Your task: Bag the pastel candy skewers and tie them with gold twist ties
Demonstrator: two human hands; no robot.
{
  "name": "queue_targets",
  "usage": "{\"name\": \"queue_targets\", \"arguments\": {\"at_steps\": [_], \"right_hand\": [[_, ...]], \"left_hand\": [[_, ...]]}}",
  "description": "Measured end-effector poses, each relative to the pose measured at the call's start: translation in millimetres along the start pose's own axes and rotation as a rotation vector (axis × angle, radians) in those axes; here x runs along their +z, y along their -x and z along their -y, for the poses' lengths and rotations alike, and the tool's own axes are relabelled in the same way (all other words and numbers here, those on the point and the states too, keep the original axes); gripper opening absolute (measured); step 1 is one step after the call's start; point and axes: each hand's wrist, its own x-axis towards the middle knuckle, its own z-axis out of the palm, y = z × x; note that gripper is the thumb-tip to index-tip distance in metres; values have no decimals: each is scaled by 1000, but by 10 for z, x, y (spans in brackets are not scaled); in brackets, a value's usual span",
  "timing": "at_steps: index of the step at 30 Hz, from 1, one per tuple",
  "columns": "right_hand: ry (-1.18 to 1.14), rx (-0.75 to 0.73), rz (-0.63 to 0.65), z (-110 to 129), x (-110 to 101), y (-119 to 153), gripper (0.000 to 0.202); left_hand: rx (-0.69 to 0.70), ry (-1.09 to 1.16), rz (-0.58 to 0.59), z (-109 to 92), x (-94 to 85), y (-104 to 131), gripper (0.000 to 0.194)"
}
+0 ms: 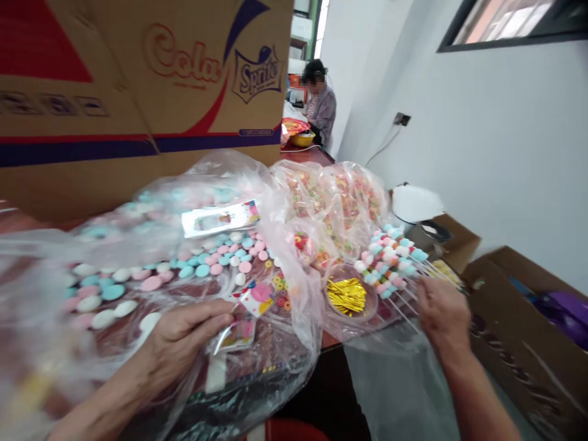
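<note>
My left hand point(193, 331) pinches a small clear packaging bag point(255, 298) with a colourful balloon print between thumb and fingers. Under it lies loose plastic, with ring-shaped candies point(281, 291) just beyond. On the right, my right hand point(443, 312) is closed at the stick ends of a pile of candy skewers point(390, 257), strung with blue, pink and white pieces. Its fingertips are hidden from me; a skewer's stick runs into the grip. Between the hands stands a round clear tub of gold twist ties point(346, 296).
Pastel candies point(202, 263) spread over plastic on the left, below a stack of packaging bags point(220, 218). A big bag of ring candies point(331, 196) lies behind. A large carton point(138, 79) blocks the back left; open boxes point(528, 343) stand right. A person point(321, 107) sits beyond.
</note>
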Motion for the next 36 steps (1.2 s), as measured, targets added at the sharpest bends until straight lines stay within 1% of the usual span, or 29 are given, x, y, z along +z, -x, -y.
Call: {"name": "queue_targets", "arguments": {"at_steps": [1, 3, 4, 5, 7, 8, 9, 10, 12, 15, 18, 20, 23, 25, 29, 32, 36], "right_hand": [[-14, 28, -104, 4, -39, 6, 30], [-169, 23, -253, 58, -143, -6, 19], [-285, -10, -294, 117, -208, -25, 18], [-405, -70, -299, 201, -279, -52, 20], [-590, -207, -271, 431, -426, -128, 27], [-645, -288, -258, 564, -495, -172, 28], [-696, -365, -211, 697, -557, -218, 28], [-727, -435, -138, 824, -607, -263, 27], [-762, -521, -66, 1035, -674, -340, 24], [-808, -607, -36, 1221, -690, -406, 23], [-814, -659, -25, 1285, -653, -431, 22], [-765, -682, -21, 1292, -638, -446, 21], [-654, -713, 6, 1287, -666, -483, 18], [-620, -740, 26, 1287, -711, -514, 19], [-664, -800, 108, 1292, -773, -567, 22], [-656, -802, 156, 1295, -749, -592, 23], [-700, -818, 194, 1319, -679, -599, 23]], "left_hand": [[20, 10, 33, 12, -20, 12, 16], [51, 61, 100, 45, -66, 35, 14], [61, 86, 124, 62, -87, 47, 15], [69, 107, 136, 80, -104, 58, 16], [67, 126, 150, 114, -125, 84, 16], [59, 127, 151, 131, -131, 97, 16], [46, 125, 152, 147, -135, 110, 16], [33, 122, 152, 162, -138, 122, 16], [1, 118, 162, 178, -145, 142, 17], [-63, 114, 176, 156, -163, 156, 19], [-110, 112, 167, 86, -184, 156, 21], [-135, 101, 168, 42, -197, 151, 22], [-148, 80, 199, 13, -218, 135, 22], [-127, 57, 227, 10, -234, 116, 22], [-55, -13, 331, -14, -262, 72, 26], [-14, -39, 403, -29, -274, 56, 28], [9, -47, 445, -8, -294, 60, 27]]}}
